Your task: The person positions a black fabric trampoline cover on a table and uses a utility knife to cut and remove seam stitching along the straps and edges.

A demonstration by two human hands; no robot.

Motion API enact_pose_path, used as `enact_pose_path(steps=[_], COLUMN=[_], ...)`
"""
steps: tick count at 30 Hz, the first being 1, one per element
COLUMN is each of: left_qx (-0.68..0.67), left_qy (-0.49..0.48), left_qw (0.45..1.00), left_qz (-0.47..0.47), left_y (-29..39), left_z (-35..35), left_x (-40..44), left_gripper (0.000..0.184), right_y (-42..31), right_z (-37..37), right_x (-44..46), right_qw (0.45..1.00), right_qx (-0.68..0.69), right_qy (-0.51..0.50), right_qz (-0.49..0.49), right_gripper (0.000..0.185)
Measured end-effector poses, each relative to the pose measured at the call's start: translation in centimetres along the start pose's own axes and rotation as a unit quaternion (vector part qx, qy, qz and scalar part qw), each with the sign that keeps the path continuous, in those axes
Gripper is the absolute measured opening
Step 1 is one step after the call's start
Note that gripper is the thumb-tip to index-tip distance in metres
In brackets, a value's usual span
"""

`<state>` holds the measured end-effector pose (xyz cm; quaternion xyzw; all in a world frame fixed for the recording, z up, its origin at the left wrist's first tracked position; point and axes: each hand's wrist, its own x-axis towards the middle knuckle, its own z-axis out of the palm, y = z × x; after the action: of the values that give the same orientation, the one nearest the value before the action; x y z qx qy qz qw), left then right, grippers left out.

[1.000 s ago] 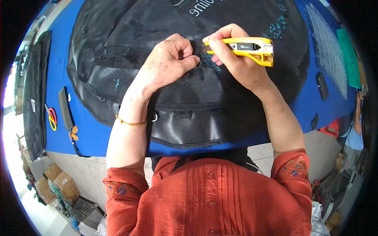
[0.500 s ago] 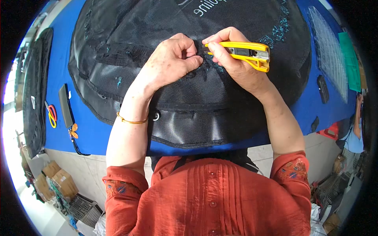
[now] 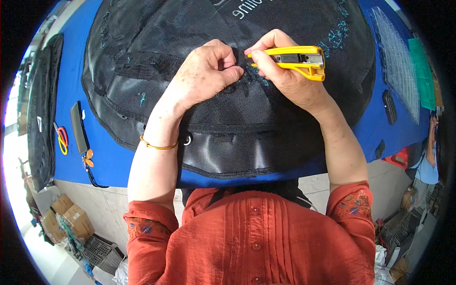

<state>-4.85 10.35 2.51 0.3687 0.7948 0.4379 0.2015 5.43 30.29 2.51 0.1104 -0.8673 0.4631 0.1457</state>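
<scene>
Black mesh fabric [image 3: 223,152] with a hemmed edge lies spread over a blue-covered table, with part of a white printed word [image 3: 247,8] near the top. My left hand [image 3: 206,71] rests on the mesh, thumb and fingers closed in a pinch on a bit of it. Just to its right, my right hand [image 3: 285,71] is closed around a yellow utility cutter [image 3: 304,50]. The cutter's front end points left, toward my left fingertips; its blade is too small to make out. Teal thread scraps [image 3: 259,78] lie on the mesh by both hands.
More teal threads [image 3: 336,35] dot the mesh at upper right. At left are red-and-yellow scissors [image 3: 62,138], a grey bar [image 3: 80,128] and a folded black bundle [image 3: 43,114]. A clear ridged sheet [image 3: 396,61] and a black object [image 3: 389,107] lie right. Cardboard boxes [image 3: 76,221] stand on the floor.
My right hand and the cutter have shifted very slightly upward, with the cutter's rear end tilting up a little. My left hand keeps its pinch in nearly the same place.
</scene>
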Motion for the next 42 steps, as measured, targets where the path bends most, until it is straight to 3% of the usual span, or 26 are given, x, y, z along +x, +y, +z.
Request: enact_pose_path(steps=[5,7,8,13,26,30,31,37,42], left_qx=[-0.007,-0.006,-0.003,-0.01,-0.005,-0.009,-0.011,-0.017,-0.005], left_qy=[-0.007,-0.003,-0.003,-0.014,-0.004,0.003,0.001,-0.006,-0.005], left_qw=[1.0,1.0,1.0,1.0,1.0,1.0,1.0,0.999,1.0], left_qz=[-0.002,0.002,0.004,-0.01,-0.005,-0.008,-0.005,-0.029,-0.022], left_y=[-0.1,-0.1,-0.1,-0.2,0.1,0.2,0.3,0.5,0.6], left_z=[0.0,0.0,0.0,0.1,0.2,0.2,0.2,0.0,0.0], left_x=[0.0,0.0,0.0,0.1,0.0,0.0,0.0,-0.1,-0.1], left_gripper=[0.022,0.022,0.023,0.024,0.025,0.024,0.024,0.021,0.021], right_y=[-0.2,0.3,0.3,-0.4,-0.4,-0.9,-0.2,-0.2,-0.1], right_z=[-0.3,-0.1,-0.1,-0.3,-0.4,-0.5,-0.7,-0.3,-0.5], right_x=[0.3,0.3,0.2,0.3,0.2,0.1,0.2,0.0,0.1], right_qw=[1.0,0.988,0.988,0.997,0.997,0.996,0.998,0.997,0.998], right_qx=[-0.029,-0.12,-0.12,-0.072,-0.071,0.048,-0.048,0.044,0.024], right_qy=[-0.011,0.013,0.013,-0.005,0.014,0.009,0.001,0.027,0.018], right_qz=[-0.002,-0.092,-0.092,-0.011,-0.031,0.077,-0.029,0.056,0.061], right_gripper=[0.02,0.018,0.018,0.013,0.008,0.011,0.011,0.012,0.013])
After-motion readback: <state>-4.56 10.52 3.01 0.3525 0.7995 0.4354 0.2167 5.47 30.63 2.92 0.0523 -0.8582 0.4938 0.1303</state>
